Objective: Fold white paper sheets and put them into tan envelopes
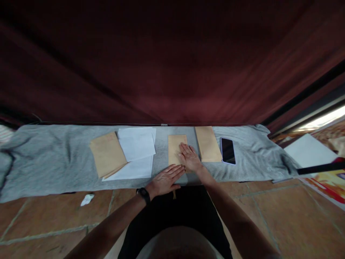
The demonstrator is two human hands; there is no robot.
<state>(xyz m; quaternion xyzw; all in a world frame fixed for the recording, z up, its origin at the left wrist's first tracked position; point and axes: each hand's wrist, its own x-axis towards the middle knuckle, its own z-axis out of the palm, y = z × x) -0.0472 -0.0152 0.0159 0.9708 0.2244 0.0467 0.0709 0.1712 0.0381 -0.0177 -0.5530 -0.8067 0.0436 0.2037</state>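
A: ok, how are the hands sitting?

B: Closest in is one watch [144, 196] on the left wrist. Left hand [165, 180] is palm down, spread out flat, fingertips over the near end of the envelope [175, 149]. Right hand [189, 158] lies just beyond it, flat too, on the envelope's right half. Neither is gripping anything.

A: And the envelope?

B: Just one under the hands. Long axis runs straight away from the body, red print at the far right corner.

A: Anything else around?

B: Left of the left hand: paper [137, 148], at least two sheets, with one pile [109, 154] of envelopes overlapping it. Just right of the right hand: one stack [208, 144], can't tell how many, then one phone [228, 151]. Farthest off, dark red fabric [172, 79].
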